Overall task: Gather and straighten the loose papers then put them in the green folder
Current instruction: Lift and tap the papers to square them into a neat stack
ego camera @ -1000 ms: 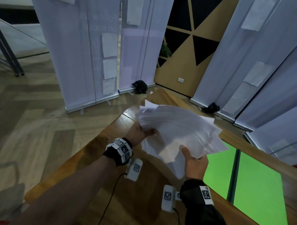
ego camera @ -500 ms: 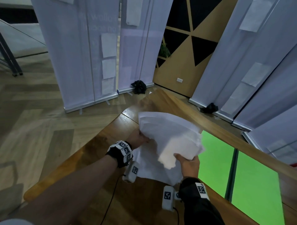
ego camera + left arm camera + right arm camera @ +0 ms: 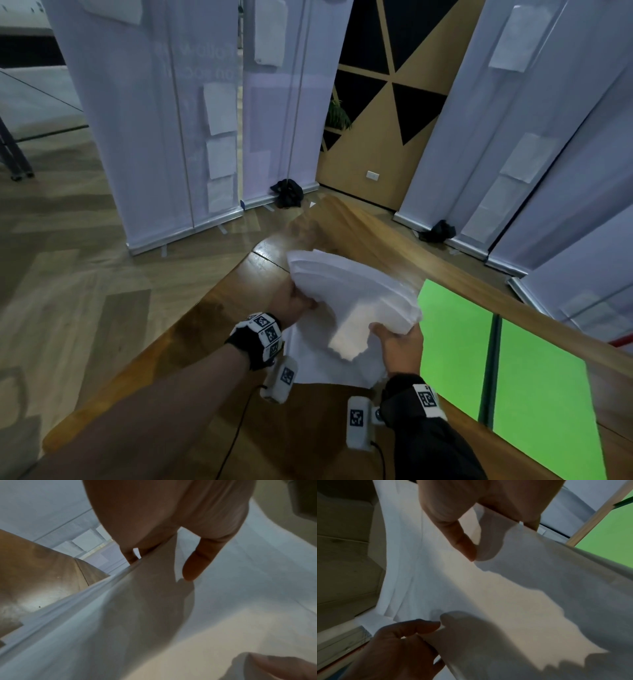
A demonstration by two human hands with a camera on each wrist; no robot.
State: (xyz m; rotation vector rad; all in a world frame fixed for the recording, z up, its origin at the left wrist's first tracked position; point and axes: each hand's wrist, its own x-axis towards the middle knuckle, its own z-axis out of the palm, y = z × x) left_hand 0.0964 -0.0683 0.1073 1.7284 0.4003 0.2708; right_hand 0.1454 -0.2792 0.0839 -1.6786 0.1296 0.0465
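A bunch of white papers stands slanted on the wooden table, its lower edge on the tabletop, the sheets still slightly fanned along the top. My left hand grips the left side of the papers. My right hand holds the right side, thumb on the front face. In the right wrist view the right hand pinches the papers near their edge. The green folder lies open and flat just right of the papers, with a dark spine down its middle.
White roll-up banners stand on the wood floor beyond the table's far and right edges. Dark bundles lie at their bases. Cables run from the wrist devices across the near tabletop.
The widely fanned sheets have been drawn together into a tighter bunch. Both hands have come closer together and lowered the papers onto the table, uncovering more of the green folder.
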